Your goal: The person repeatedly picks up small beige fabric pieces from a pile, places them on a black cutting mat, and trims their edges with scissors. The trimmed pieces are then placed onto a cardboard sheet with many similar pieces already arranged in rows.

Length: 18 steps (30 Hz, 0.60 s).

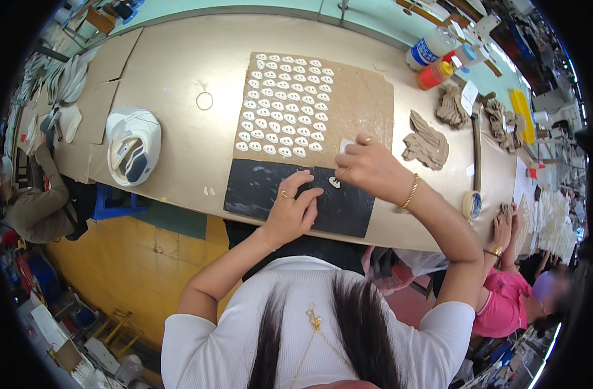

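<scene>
My left hand (292, 211) rests over a black mat (254, 188) at the table's near edge, its fingers apart and nothing visible in them. At the mat's right part, my right hand (373, 170) is closed, fingers curled together; whatever they may hold is hidden. A white scrap (344, 145) shows beside its knuckles. Just below its fingertips lies a small white oval piece with dark marks (335, 182). Beyond the mat, a brown sheet (361, 97) carries rows of several small white oval pieces (280, 104) on its left part.
A white shoe (134, 146) stands on the left. Brown cut pieces (426, 141), a hammer (476, 152), a tape roll (471, 205) and bottles (434, 75) lie or stand on the right. One co-worker (30, 201) sits at left, another in pink (504, 301) at right.
</scene>
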Motion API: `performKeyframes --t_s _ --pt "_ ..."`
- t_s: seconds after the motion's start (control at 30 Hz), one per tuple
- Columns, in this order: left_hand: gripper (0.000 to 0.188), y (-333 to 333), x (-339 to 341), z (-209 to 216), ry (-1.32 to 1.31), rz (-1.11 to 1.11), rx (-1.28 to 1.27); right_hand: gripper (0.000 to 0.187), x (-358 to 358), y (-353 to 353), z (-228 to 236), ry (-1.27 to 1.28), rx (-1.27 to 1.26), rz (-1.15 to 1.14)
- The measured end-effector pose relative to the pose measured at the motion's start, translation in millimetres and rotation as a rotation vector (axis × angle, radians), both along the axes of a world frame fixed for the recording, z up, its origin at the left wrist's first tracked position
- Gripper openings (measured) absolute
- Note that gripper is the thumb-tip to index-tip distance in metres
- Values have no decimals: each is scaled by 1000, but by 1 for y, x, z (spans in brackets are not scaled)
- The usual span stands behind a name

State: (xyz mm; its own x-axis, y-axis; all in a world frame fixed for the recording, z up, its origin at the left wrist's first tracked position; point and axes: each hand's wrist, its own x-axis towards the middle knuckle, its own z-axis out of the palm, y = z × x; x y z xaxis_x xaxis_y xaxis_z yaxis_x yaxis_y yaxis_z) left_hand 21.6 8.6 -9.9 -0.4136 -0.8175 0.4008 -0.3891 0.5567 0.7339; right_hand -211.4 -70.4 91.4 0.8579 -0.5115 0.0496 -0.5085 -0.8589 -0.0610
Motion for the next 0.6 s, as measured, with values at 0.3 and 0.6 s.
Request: performKeyframes --t_s 0.3,0.6 --pt "39 1 -9 18 -347 -77 -194 10 16 14 -11 4 10 108" --pt "44 -2 -17 19 -460 -54 -163 17 -7 -3 2 -40 -37 -172"
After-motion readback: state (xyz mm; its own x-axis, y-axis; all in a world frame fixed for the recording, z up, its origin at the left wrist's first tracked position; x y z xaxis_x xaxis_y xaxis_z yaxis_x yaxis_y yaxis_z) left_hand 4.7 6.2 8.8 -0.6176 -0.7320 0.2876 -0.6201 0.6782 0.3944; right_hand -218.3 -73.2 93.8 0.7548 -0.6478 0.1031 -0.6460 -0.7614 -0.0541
